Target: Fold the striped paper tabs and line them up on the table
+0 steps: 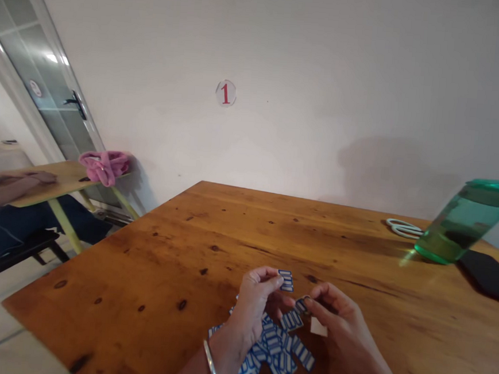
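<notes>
My left hand [254, 300], with a silver bangle at the wrist, pinches a small white card with blue stripes [286, 280] between thumb and fingertips. Just to its right, my right hand [338, 315] has its fingers closed on another small blue-striped card [302, 304], partly hidden by the fingertips. Below both hands a loose pile of blue-striped cards [272, 341] is spread on the wooden table, and my left forearm covers part of it. A plain pale card [318, 327] shows by the right fingers; whether they touch it I cannot tell.
On the wooden table [229, 226] at right stand a green bottle [466, 227], a white coiled cable [404, 228] and a dark phone-like slab [491, 275]. At left, another person's arms [20, 183] rest on a second table holding a pink cloth [105, 166]. A wall rises behind.
</notes>
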`<action>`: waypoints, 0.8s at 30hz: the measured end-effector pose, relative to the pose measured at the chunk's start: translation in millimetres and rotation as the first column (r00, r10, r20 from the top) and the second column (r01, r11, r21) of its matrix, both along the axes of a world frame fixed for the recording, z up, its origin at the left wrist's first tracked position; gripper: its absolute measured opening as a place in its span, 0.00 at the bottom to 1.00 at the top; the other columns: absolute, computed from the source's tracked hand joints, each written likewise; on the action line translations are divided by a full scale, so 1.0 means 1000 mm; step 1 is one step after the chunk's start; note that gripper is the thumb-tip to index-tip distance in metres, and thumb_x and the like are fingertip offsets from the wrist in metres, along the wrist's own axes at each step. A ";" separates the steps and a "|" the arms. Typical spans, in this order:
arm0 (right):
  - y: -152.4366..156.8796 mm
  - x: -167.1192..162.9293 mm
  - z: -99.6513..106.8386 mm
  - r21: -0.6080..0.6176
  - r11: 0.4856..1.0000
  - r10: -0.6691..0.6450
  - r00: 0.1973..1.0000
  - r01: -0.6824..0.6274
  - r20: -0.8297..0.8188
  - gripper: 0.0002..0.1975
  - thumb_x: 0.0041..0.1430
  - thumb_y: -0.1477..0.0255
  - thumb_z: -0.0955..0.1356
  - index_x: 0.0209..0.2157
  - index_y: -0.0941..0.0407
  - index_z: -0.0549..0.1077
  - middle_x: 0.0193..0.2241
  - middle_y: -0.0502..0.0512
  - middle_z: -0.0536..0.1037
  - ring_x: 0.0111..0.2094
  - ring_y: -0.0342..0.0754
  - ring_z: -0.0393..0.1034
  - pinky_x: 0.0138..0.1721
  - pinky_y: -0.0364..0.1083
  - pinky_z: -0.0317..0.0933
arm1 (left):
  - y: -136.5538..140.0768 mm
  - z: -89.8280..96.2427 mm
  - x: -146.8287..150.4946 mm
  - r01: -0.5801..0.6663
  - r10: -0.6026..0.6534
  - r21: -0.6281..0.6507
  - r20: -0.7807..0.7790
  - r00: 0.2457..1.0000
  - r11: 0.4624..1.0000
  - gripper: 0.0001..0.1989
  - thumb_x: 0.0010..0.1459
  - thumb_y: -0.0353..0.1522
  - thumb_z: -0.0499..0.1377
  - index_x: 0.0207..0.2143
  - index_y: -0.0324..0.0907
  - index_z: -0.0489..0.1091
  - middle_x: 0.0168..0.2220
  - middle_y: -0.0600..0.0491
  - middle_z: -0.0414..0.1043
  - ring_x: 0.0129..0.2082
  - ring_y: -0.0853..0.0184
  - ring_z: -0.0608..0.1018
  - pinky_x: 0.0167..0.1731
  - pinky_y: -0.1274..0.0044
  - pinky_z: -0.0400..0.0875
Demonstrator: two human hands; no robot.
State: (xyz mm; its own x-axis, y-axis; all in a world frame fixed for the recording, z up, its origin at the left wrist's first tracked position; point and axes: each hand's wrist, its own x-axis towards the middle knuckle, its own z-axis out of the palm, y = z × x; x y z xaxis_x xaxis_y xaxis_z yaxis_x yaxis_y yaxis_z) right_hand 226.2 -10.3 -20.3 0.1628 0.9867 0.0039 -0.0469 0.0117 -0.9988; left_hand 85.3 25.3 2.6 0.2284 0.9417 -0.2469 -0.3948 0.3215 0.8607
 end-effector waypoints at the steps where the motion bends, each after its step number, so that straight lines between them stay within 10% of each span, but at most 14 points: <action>1: -0.001 0.000 0.002 0.014 1.000 -0.025 1.000 0.025 0.017 0.11 0.43 0.65 0.71 0.22 0.56 0.66 0.19 0.46 0.69 0.21 0.42 0.63 0.23 0.41 0.57 | 0.000 0.000 0.000 -0.005 0.005 -0.008 0.010 1.000 1.000 0.12 0.41 0.32 0.63 0.28 0.40 0.63 0.18 0.56 0.70 0.15 0.69 0.74 0.11 0.83 0.60; 13: 0.003 0.006 -0.008 -0.004 0.999 0.032 0.998 -0.032 -0.052 0.11 0.45 0.64 0.70 0.25 0.57 0.69 0.21 0.50 0.72 0.24 0.46 0.68 0.26 0.44 0.62 | 0.000 -0.001 0.002 -0.044 0.045 -0.013 0.097 0.994 0.999 0.09 0.41 0.28 0.65 0.25 0.34 0.68 0.24 0.50 0.73 0.26 0.64 0.78 0.27 0.77 0.71; 20: -0.012 -0.006 0.024 0.029 0.999 0.035 0.998 -0.037 0.061 0.10 0.47 0.63 0.68 0.23 0.56 0.71 0.22 0.50 0.72 0.25 0.46 0.66 0.27 0.44 0.61 | 0.001 0.001 0.000 -0.019 0.022 0.027 -0.099 0.995 0.999 0.06 0.43 0.32 0.63 0.24 0.37 0.70 0.14 0.57 0.67 0.09 0.75 0.67 0.10 0.83 0.44; 24: -0.008 -0.002 0.020 0.039 0.999 -0.010 0.996 0.006 0.086 0.12 0.45 0.61 0.69 0.24 0.56 0.71 0.22 0.50 0.71 0.23 0.44 0.65 0.25 0.43 0.60 | 0.005 -0.001 0.000 -0.065 0.087 0.132 -0.168 0.982 0.989 0.04 0.41 0.29 0.63 0.18 0.37 0.72 0.10 0.60 0.62 0.09 0.78 0.59 0.13 0.82 0.49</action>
State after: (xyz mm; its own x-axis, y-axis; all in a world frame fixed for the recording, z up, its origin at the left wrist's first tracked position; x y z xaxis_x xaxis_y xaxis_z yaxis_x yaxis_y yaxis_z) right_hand 224.3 -18.3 -0.8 0.1681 0.9842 0.0562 0.0393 0.0503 -0.9980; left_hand 84.8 30.8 1.1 0.1192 0.9806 -0.1556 -0.2552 0.1817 0.9497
